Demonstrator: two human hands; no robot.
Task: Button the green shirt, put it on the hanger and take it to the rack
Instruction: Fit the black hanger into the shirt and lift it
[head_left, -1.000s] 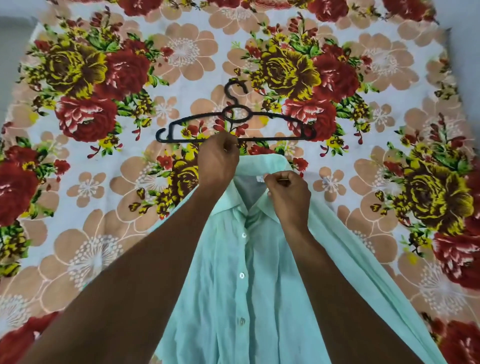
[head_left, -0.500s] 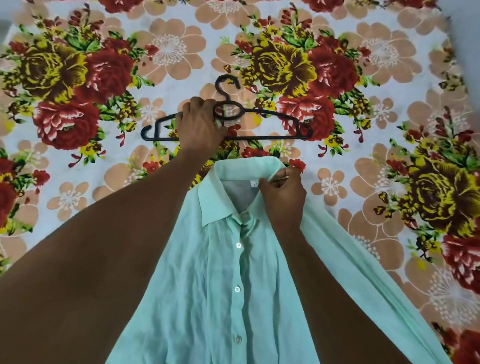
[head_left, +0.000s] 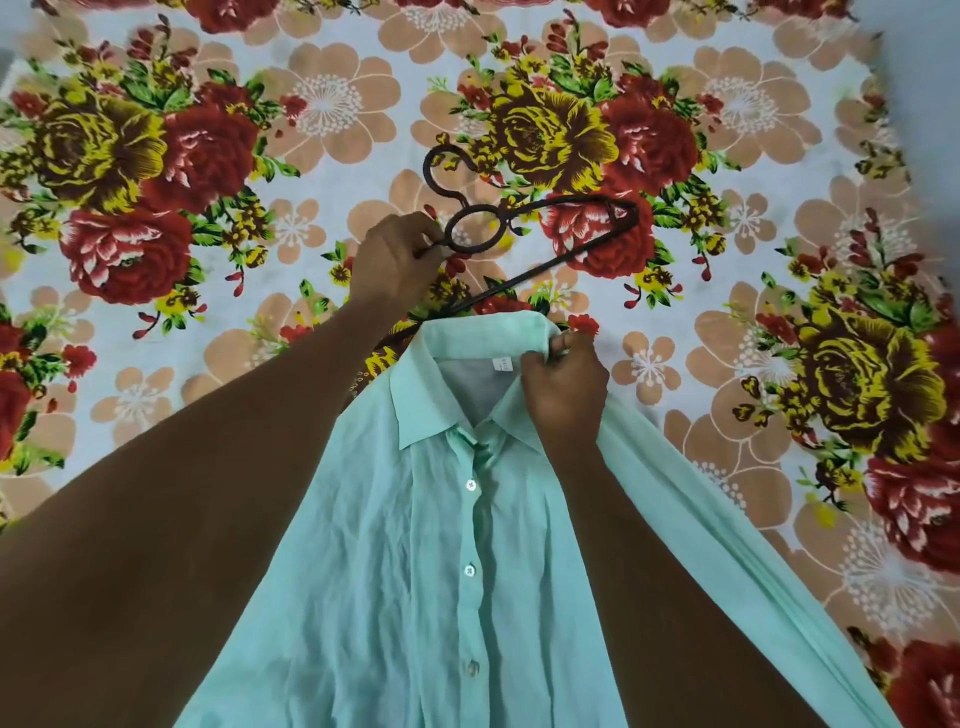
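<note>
The pale green shirt (head_left: 415, 545) lies front up on the bed, buttoned down its placket, collar toward the far side. My right hand (head_left: 563, 387) pinches the right side of the collar and holds it up. My left hand (head_left: 397, 260) grips the black plastic hanger (head_left: 545, 249) by its left shoulder bar, next to the ring under the hook. The hanger is lifted and tilted, its right end high, its lower bar slanting down behind the collar. Its left end is hidden by my hand and arm.
A bedsheet (head_left: 753, 260) with large red and yellow flowers covers the bed on every side of the shirt. One sleeve (head_left: 753, 551) of the shirt stretches toward the lower right. A grey wall edge shows at the top right corner.
My left hand left the collar, reached to the hanger lying flat beyond the shirt, closed on it and tilted it up toward the collar. My right hand stayed on the collar.
</note>
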